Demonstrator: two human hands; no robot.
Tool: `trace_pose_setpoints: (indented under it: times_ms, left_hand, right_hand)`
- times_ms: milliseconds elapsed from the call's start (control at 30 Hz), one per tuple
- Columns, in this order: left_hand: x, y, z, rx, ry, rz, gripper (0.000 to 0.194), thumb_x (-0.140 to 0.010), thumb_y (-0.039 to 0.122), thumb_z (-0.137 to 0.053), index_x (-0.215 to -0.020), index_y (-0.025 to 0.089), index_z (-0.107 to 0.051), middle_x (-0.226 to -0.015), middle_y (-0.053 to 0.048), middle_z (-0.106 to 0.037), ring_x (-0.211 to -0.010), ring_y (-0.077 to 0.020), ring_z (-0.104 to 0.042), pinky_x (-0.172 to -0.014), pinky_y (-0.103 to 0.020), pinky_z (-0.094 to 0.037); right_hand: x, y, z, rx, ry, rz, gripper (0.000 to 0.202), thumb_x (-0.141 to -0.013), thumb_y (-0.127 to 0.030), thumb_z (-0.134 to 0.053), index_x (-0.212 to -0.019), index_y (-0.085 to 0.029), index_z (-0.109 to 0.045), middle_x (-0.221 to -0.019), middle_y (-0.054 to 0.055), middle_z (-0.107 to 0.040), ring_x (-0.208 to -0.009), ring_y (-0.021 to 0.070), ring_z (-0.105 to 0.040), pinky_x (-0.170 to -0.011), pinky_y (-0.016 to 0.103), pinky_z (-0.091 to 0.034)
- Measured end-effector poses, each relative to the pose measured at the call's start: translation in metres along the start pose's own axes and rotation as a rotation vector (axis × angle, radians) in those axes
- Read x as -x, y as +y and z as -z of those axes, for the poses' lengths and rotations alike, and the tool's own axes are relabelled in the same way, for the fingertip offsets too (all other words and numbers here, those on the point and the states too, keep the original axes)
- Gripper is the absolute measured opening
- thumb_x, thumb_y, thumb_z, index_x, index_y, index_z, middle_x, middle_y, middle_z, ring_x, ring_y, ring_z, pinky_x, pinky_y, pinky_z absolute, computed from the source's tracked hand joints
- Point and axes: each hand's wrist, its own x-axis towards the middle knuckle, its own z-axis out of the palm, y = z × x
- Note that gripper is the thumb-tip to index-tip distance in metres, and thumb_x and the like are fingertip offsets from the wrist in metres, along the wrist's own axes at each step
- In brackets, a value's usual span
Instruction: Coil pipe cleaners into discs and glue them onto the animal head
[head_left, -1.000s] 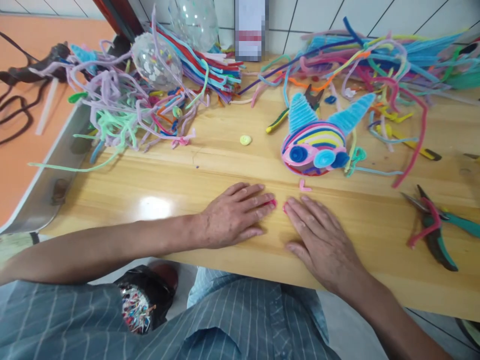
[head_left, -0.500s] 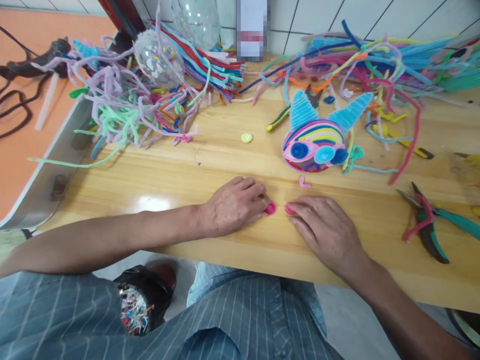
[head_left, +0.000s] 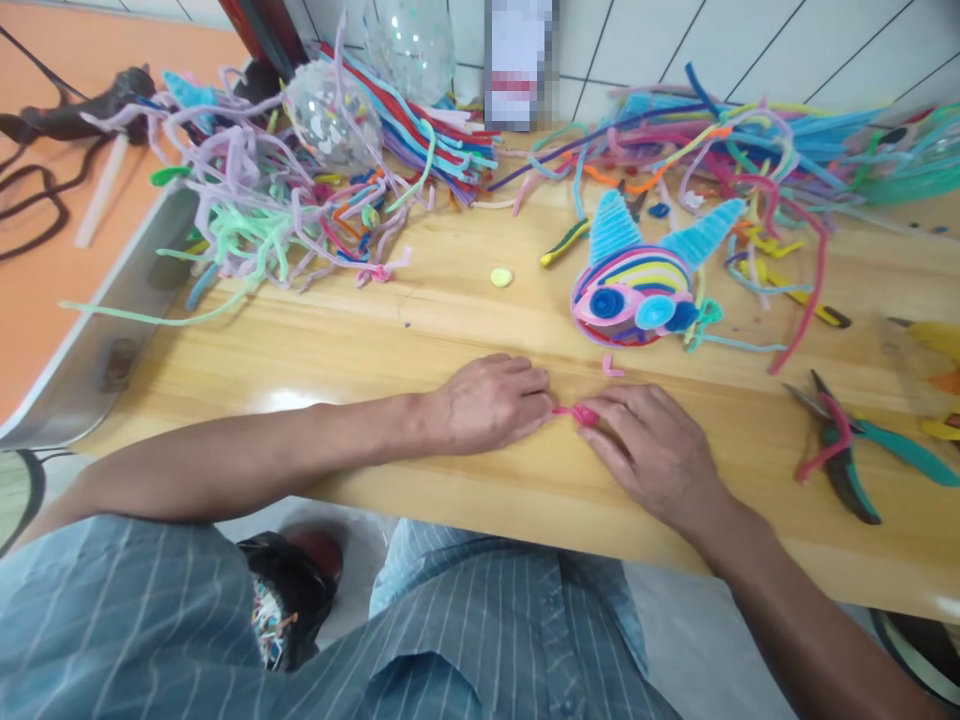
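Observation:
My left hand (head_left: 499, 405) rests on the wooden table (head_left: 360, 350), its fingers closed around a bright pink pipe cleaner (head_left: 561, 410), of which a short stretch shows between the hands. That stretch leads to a pink pipe-cleaner coil (head_left: 584, 414), pinched between the thumb and fingers of my right hand (head_left: 649, 440). Whatever lies beneath the left fingers is hidden. Just beyond the right hand is a small bent pink piece (head_left: 612, 366). Farther back stands a striped pipe-cleaner figure (head_left: 634, 290) with light blue pointed ears and round coiled discs.
A yellow coil (head_left: 501, 277) lies mid-table. Tangled lilac and green pipe cleaners (head_left: 247, 200) fill the back left; more bundles (head_left: 787, 140) lie back right. Pliers (head_left: 844, 450) with a pink strand across them are at right. Yellow-handled pliers (head_left: 564, 243) sit behind the figure.
Both hands showed a pink coil at the fingertips before; now one coil shows at the right fingers, with a strand running to the left hand. The camera view has shifted slightly.

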Motion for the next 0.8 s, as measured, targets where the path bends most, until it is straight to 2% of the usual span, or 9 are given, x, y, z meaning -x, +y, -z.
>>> trace_pose_setpoints:
  times_ms: [100, 200, 267, 367, 433, 600, 800]
  left_hand:
    - [0.001, 0.001, 0.003, 0.193, 0.067, 0.08, 0.039, -0.111, 0.032, -0.041, -0.099, 0.014, -0.073, -0.099, -0.011, -0.074, -0.088, -0.0181, -0.068, -0.082, -0.031, -0.055]
    - [0.0, 0.003, 0.007, 0.36, 0.095, 0.14, 0.034, -0.109, 0.03, -0.045, -0.097, 0.014, -0.072, -0.094, -0.01, -0.073, -0.086, -0.0171, -0.068, -0.081, -0.029, -0.055]
    - [-0.001, 0.003, 0.009, 0.428, 0.108, 0.173, 0.032, -0.108, 0.03, -0.048, -0.096, 0.015, -0.072, -0.092, -0.009, -0.072, -0.084, -0.0164, -0.067, -0.079, -0.028, -0.055]
    - [-0.004, 0.003, 0.009, 0.51, 0.13, 0.206, 0.03, -0.107, 0.032, -0.051, -0.094, 0.016, -0.073, -0.086, -0.007, -0.071, -0.078, -0.015, -0.065, -0.075, -0.027, -0.053]
    - [-0.005, 0.003, 0.009, 0.561, 0.147, 0.219, 0.029, -0.106, 0.03, -0.053, -0.091, 0.016, -0.073, -0.082, -0.006, -0.07, -0.076, -0.0143, -0.064, -0.074, -0.027, -0.052]
    - [-0.005, 0.004, 0.01, 0.674, 0.169, 0.283, 0.026, -0.103, 0.028, -0.057, -0.085, 0.016, -0.071, -0.08, -0.003, -0.071, -0.073, -0.0123, -0.062, -0.073, -0.026, -0.049]
    - [-0.004, 0.004, 0.013, 0.788, 0.147, 0.396, 0.025, -0.102, 0.03, -0.059, -0.084, 0.015, -0.069, -0.077, -0.001, -0.068, -0.071, -0.0111, -0.059, -0.068, -0.024, -0.047]
  right_hand:
    - [-0.003, -0.001, -0.001, -0.019, 0.012, -0.057, 0.021, -0.105, -0.025, -0.056, -0.104, -0.022, -0.077, -0.1, 0.009, -0.08, -0.094, 0.0251, -0.073, -0.09, 0.043, -0.059]
    - [-0.005, -0.005, 0.002, -0.169, 0.054, -0.207, 0.024, -0.105, -0.028, -0.054, -0.097, -0.024, -0.076, -0.096, 0.007, -0.08, -0.092, 0.0238, -0.075, -0.086, 0.041, -0.06]
    - [-0.006, -0.007, 0.007, -0.319, 0.046, -0.355, 0.023, -0.103, -0.032, -0.057, -0.091, -0.025, -0.075, -0.087, 0.003, -0.079, -0.081, 0.0214, -0.074, -0.075, 0.036, -0.06]
    - [-0.008, -0.01, 0.013, -0.55, -0.021, -0.585, 0.025, -0.099, -0.039, -0.06, -0.083, -0.025, -0.073, -0.066, -0.001, -0.07, -0.06, 0.0171, -0.065, -0.057, 0.03, -0.053]
    - [-0.011, -0.011, 0.015, -0.664, -0.049, -0.666, 0.028, -0.098, -0.041, -0.061, -0.079, -0.024, -0.073, -0.058, -0.003, -0.064, -0.054, 0.0152, -0.06, -0.053, 0.028, -0.048]
    - [-0.018, -0.016, 0.011, -0.733, -0.037, -0.712, 0.027, -0.093, -0.043, -0.064, -0.079, -0.022, -0.074, -0.055, -0.003, -0.062, -0.052, 0.0135, -0.055, -0.053, 0.028, -0.044]
    - [-0.021, -0.027, 0.006, -0.762, 0.066, -0.737, 0.02, -0.09, -0.043, -0.069, -0.088, -0.024, -0.076, -0.058, -0.004, -0.062, -0.053, 0.0134, -0.055, -0.055, 0.028, -0.048]
